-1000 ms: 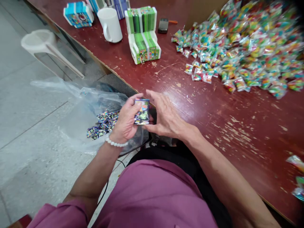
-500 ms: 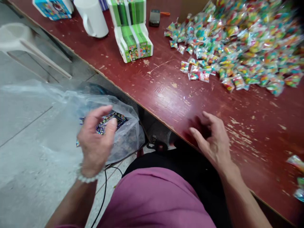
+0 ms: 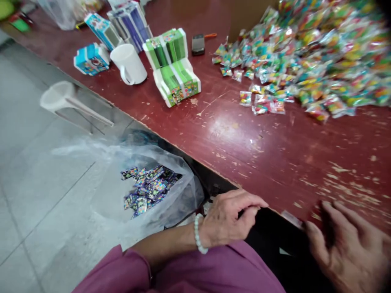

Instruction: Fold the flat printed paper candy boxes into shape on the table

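Observation:
My left hand point(image 3: 230, 217), with a beaded bracelet point(image 3: 200, 234) at the wrist, is at the table's front edge above my lap. Its thumb and index fingertips come together; anything between them is too small to make out. My right hand point(image 3: 351, 244) is lower right over the table edge, blurred, thumb and fingers apart. Between the hands, a small pale, see-through strip point(image 3: 291, 219) lies along the edge. A clear plastic bag point(image 3: 191, 187) stands below the table on the left, holding dark, colourful small packets point(image 3: 149, 189).
Wrapped colourful sweets point(image 3: 305, 73) are heaped across the back right of the red table point(image 3: 214, 138). Farther left stand green boxes point(image 3: 180, 81), a white mug point(image 3: 130, 65), blue boxes point(image 3: 91, 59) and a small grey device point(image 3: 198, 44). A white stool point(image 3: 59, 95) stands on the floor.
My left hand has moved right from above the plastic bag to the table edge, and its fingertips have closed together. My right hand appears farther right and lower. The view has shifted.

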`<state>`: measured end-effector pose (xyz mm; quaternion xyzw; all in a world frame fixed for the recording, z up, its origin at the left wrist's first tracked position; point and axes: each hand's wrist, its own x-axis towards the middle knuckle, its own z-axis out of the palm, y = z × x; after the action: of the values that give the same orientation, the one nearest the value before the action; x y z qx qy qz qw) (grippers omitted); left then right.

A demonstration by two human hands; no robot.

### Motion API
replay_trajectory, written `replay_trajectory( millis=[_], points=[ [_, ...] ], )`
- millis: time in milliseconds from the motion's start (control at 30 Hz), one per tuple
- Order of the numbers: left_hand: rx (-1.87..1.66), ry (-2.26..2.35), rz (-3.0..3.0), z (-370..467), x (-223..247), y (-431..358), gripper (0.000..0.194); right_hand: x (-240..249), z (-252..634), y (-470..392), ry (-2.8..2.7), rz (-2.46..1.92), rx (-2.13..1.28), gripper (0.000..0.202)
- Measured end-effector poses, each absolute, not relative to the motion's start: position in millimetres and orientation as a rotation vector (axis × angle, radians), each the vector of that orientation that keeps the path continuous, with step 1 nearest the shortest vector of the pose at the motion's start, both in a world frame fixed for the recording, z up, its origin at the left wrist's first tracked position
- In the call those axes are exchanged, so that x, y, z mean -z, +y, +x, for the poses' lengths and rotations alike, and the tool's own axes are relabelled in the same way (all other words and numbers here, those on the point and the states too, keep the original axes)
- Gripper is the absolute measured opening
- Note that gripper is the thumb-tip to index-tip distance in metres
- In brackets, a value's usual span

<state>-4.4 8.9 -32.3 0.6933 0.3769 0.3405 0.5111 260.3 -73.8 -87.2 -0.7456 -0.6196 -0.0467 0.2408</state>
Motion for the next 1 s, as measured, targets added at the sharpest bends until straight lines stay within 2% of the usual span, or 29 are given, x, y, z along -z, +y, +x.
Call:
replay_trajectory(
  millis=[167, 333, 433, 500, 667, 800, 1000],
  points=[
    [-0.637, 0.798, 1.703, 15, 38, 8, 0.023, 74, 251, -72, -1.916, -2.078, 0.311, 0.062],
    [-0.529, 0.647, 1.767, 40, 30, 9, 0.022, 63, 249, -64, -1.753, -2.045, 0.15, 0.046],
    [-0.482, 0.58, 1.814, 59, 19, 13, 0.02, 52, 259, -73, -1.447, -1.905, -0.111, 0.03],
    [-0.412, 0.538, 1.871, 76, 12, 13, 0.019, 46, 271, -92, -1.125, -1.849, -0.16, 0.026],
    [-0.08, 0.35, 2.029, 126, 12, -15, 0.022, 46, 323, -195, -0.462, -1.882, 0.1, 0.023],
    [0.372, 0.204, 2.137, 177, 42, -57, 0.025, 81, 374, -311, -0.082, -1.953, 0.224, 0.026],
    [0.981, 0.161, 2.258, 251, 142, -94, 0.024, 186, 379, -456, 0.541, -1.925, 0.269, 0.013]
  ],
)
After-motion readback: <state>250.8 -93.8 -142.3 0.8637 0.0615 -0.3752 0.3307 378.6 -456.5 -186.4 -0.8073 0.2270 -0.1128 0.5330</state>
